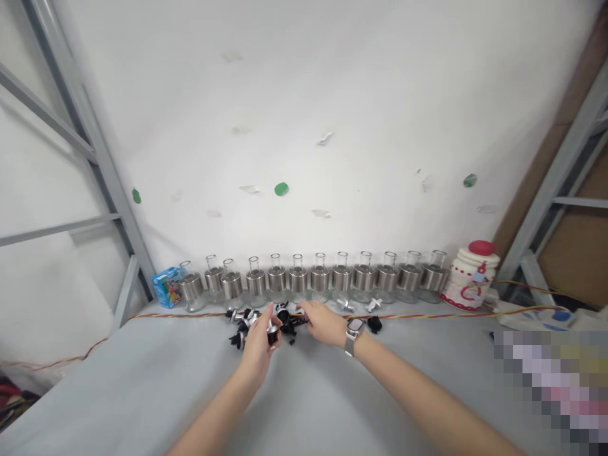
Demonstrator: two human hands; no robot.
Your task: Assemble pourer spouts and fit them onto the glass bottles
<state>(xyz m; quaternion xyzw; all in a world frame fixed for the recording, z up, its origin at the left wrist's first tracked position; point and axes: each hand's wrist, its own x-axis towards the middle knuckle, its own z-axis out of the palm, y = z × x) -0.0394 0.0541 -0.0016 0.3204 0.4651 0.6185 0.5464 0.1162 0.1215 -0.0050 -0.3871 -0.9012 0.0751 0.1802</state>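
Between the thumb and fingers of my left hand (259,339) is a silver-and-black bottle stopper (272,335), held just above the grey table. My right hand (325,323), with a watch on its wrist, reaches in from the right. Its fingertips are closed on a small black part (298,321) at the edge of the pile; its exact kind is too small to tell. More silver-and-black stoppers (237,341) with ribbed black ends lie around my left hand, partly hidden by it. A row of glass bottles (297,278) with steel sleeves stands behind both hands, their necks uncovered.
Two silver pieces (374,305) and a black cap (375,324) lie right of my right hand. A blue box (167,287) stands at the row's left end, a red-topped white jar (470,275) at its right. A twisted red-yellow cable (190,315) crosses the table (156,380).
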